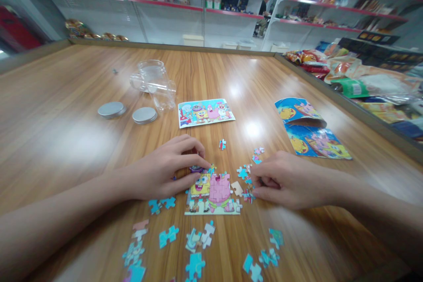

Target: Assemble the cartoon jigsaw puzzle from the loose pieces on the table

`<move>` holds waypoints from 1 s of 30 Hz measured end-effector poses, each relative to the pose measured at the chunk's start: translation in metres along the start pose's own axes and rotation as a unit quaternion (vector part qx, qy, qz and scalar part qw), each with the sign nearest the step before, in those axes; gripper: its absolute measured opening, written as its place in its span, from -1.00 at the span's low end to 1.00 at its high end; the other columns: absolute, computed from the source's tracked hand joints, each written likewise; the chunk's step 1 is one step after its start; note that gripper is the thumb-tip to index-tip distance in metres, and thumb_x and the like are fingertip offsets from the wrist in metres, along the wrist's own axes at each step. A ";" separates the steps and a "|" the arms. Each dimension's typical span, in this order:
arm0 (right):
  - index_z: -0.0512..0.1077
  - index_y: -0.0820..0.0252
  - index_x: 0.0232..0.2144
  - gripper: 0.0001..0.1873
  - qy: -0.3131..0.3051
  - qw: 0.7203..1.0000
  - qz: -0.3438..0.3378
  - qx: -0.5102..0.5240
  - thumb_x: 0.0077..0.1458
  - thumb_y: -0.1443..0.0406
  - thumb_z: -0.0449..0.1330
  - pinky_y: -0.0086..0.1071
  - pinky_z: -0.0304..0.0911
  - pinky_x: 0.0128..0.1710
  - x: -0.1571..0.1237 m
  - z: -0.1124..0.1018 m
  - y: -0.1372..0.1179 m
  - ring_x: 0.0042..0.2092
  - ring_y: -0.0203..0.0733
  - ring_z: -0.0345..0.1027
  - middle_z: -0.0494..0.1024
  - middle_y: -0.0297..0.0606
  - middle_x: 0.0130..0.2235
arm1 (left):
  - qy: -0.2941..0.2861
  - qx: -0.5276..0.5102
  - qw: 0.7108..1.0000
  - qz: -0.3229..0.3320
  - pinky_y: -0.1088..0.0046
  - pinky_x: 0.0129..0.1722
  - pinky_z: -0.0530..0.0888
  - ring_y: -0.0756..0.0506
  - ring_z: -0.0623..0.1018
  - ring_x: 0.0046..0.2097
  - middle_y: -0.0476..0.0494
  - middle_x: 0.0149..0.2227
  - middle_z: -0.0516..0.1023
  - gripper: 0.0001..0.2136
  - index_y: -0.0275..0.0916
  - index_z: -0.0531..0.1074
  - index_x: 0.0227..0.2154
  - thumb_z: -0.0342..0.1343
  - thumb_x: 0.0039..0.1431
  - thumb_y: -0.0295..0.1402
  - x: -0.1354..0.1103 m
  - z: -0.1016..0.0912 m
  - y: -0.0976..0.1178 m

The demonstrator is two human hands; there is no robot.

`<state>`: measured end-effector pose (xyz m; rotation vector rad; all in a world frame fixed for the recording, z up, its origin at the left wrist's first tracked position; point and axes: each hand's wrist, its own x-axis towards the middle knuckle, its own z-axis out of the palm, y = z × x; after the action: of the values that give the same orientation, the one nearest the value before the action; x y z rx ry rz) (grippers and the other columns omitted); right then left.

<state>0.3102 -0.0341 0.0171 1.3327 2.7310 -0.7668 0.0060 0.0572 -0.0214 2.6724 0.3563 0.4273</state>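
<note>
A partly joined cartoon jigsaw (213, 194) lies on the wooden table (66, 141) close in front of me. My left hand (165, 172) is curled at its top left corner, fingertips pinching a dark puzzle piece (197, 168) against the joined part. My right hand (287, 180) rests to the right of the jigsaw with fingers bent, tips pressed among small loose pieces (246, 174); what it holds, if anything, is hidden. More loose pieces (194, 240) lie scattered nearer to me, mostly blue side up.
A printed reference picture (205, 112) lies beyond the jigsaw. Two clear jars (155, 83) lie tipped over with two metal lids (128, 112) beside them. Torn puzzle packaging (307, 130) sits at right. Snack bags (357, 75) fill a bin past the table's right edge. Store shelves stand behind.
</note>
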 end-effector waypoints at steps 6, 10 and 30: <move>0.32 0.17 -0.48 -0.81 0.008 1.000 -0.003 -0.006 0.18 0.29 0.15 -0.40 -0.18 -0.50 0.000 0.002 0.002 -0.53 -0.37 0.08 0.31 -0.44 -0.58 | 0.010 0.002 1.000 0.007 0.29 -0.02 0.46 -0.14 0.46 -0.04 -0.22 -0.07 0.44 -0.78 -0.18 0.51 -0.03 0.12 0.28 -0.41 0.001 0.000 0.000; 0.31 0.17 -0.47 -0.82 0.014 1.000 -0.012 -0.008 0.18 0.30 0.15 -0.41 -0.17 -0.50 0.001 0.003 0.003 -0.53 -0.38 0.09 0.30 -0.45 -0.57 | 0.010 0.002 1.000 0.004 0.29 -0.03 0.46 -0.14 0.47 -0.04 -0.22 -0.07 0.45 -0.78 -0.19 0.51 -0.05 0.12 0.28 -0.41 0.001 0.000 0.000; 0.42 0.17 -0.31 -0.92 0.022 1.000 -0.017 0.003 0.21 0.28 0.16 -0.43 -0.10 -0.47 0.001 0.003 0.003 -0.50 -0.35 0.13 0.35 -0.42 -0.51 | 0.003 0.001 1.000 0.001 0.28 0.00 0.44 -0.14 0.45 -0.02 -0.22 -0.06 0.42 -0.78 -0.19 0.50 -0.03 0.11 0.29 -0.42 0.000 0.001 -0.001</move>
<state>0.3113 -0.0333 0.0135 1.3252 2.7944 -0.7582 0.0063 0.0579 -0.0229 2.6737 0.3555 0.4369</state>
